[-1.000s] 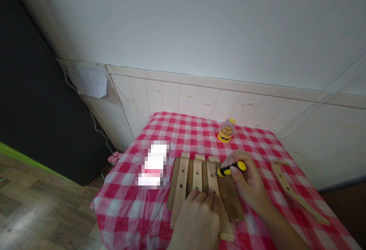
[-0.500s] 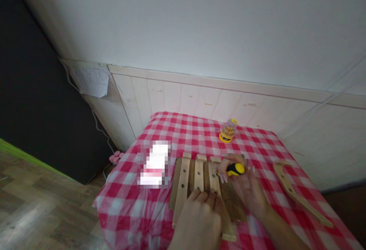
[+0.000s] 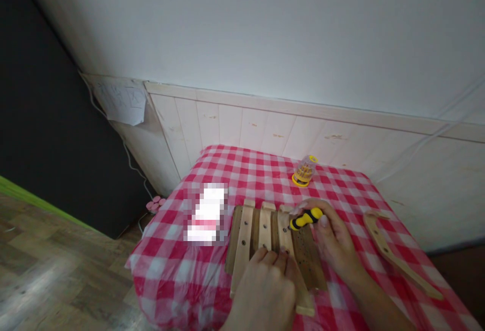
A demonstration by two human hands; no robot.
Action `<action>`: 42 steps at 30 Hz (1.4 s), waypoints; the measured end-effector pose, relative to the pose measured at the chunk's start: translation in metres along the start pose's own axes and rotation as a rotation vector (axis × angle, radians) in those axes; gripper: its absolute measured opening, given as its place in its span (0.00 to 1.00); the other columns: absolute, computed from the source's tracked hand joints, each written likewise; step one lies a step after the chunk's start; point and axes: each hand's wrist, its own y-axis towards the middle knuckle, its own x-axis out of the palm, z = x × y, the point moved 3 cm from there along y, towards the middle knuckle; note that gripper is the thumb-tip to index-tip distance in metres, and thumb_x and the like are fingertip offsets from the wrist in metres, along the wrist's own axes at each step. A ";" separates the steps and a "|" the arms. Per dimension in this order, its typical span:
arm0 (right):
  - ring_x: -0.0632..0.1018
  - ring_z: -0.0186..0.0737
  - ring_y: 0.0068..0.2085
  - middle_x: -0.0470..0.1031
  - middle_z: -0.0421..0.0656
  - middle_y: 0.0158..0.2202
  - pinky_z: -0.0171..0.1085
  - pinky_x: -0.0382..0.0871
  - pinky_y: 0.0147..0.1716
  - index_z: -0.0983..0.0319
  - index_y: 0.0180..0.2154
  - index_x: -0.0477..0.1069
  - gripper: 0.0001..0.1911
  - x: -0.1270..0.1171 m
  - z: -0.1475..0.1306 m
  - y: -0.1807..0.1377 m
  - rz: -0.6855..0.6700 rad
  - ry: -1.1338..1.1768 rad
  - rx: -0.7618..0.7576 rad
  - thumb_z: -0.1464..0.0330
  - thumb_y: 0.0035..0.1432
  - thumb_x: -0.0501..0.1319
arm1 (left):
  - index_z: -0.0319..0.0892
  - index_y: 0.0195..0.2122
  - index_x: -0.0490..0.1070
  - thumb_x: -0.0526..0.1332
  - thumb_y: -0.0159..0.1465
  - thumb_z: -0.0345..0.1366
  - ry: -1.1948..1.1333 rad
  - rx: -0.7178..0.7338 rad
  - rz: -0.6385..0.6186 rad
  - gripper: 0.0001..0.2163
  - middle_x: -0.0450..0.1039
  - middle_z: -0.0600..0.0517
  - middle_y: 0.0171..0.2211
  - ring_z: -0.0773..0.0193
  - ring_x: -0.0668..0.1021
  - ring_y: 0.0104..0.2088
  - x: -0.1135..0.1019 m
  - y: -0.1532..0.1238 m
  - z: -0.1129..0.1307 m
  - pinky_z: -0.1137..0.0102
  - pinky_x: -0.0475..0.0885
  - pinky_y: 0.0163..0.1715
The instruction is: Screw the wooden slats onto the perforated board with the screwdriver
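While the left hand [image 3: 265, 288] lies knuckles-up on the near end of a pale wooden slatted panel [image 3: 244, 237], its fingers curled together and pressing on the slats, the right hand [image 3: 335, 242] is closed around a short yellow-and-black screwdriver [image 3: 306, 218]. Thumb and fingers clamp the handle, which lies nearly level, its dark tip pointing left and down at one of the middle slats. Whether the tip sits in a screw hole is hard to tell, as the view is soft there. The panel lies flat on a red-and-white checked tablecloth [image 3: 242, 169], toward the near edge, with a darker perforated board under its right side. Beyond the hands, well apart from them, stands a small clear jar with a yellow base [image 3: 304, 172]. To the right lies a curved wooden piece [image 3: 394, 257]. Just beside the panel on the left sits a white-and-pink object [image 3: 206, 213], blurred out.
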 end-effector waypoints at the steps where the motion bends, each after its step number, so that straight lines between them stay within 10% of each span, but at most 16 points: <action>1: 0.80 0.46 0.42 0.80 0.46 0.40 0.44 0.76 0.44 0.55 0.45 0.76 0.18 -0.001 -0.001 0.001 0.007 -0.011 0.001 0.50 0.69 0.58 | 0.25 0.61 0.71 0.59 0.68 0.24 0.002 0.006 0.013 0.20 0.75 0.34 0.59 0.49 0.80 0.55 0.000 0.000 0.000 0.57 0.74 0.59; 15: 0.72 0.39 0.30 0.67 0.35 0.26 0.41 0.73 0.38 0.52 0.42 0.67 0.10 0.010 -0.003 0.000 -0.041 0.225 0.036 0.54 0.68 0.62 | 0.27 0.57 0.74 0.55 0.67 0.24 0.069 0.079 0.157 0.19 0.78 0.34 0.55 0.52 0.82 0.50 0.014 0.001 -0.005 0.61 0.75 0.53; 22: 0.69 0.43 0.29 0.65 0.38 0.27 0.42 0.70 0.32 0.51 0.47 0.71 0.23 0.015 0.001 -0.003 -0.051 0.302 0.186 0.44 0.69 0.50 | 0.26 0.58 0.74 0.57 0.66 0.23 0.043 0.059 0.148 0.19 0.77 0.33 0.56 0.51 0.82 0.51 0.013 0.000 -0.005 0.60 0.75 0.54; 35: 0.79 0.50 0.48 0.78 0.47 0.44 0.49 0.73 0.51 0.54 0.46 0.76 0.18 0.004 0.000 -0.002 -0.144 0.098 0.047 0.50 0.68 0.58 | 0.27 0.58 0.73 0.57 0.65 0.22 -0.001 0.036 0.115 0.20 0.78 0.35 0.56 0.50 0.82 0.51 0.009 -0.002 -0.004 0.58 0.75 0.55; 42: 0.79 0.45 0.38 0.77 0.42 0.35 0.46 0.76 0.43 0.54 0.42 0.70 0.14 0.009 -0.005 0.003 -0.054 0.229 0.117 0.51 0.65 0.63 | 0.26 0.58 0.73 0.57 0.65 0.22 0.011 0.043 0.097 0.20 0.76 0.35 0.58 0.49 0.81 0.53 0.010 0.000 -0.003 0.57 0.74 0.56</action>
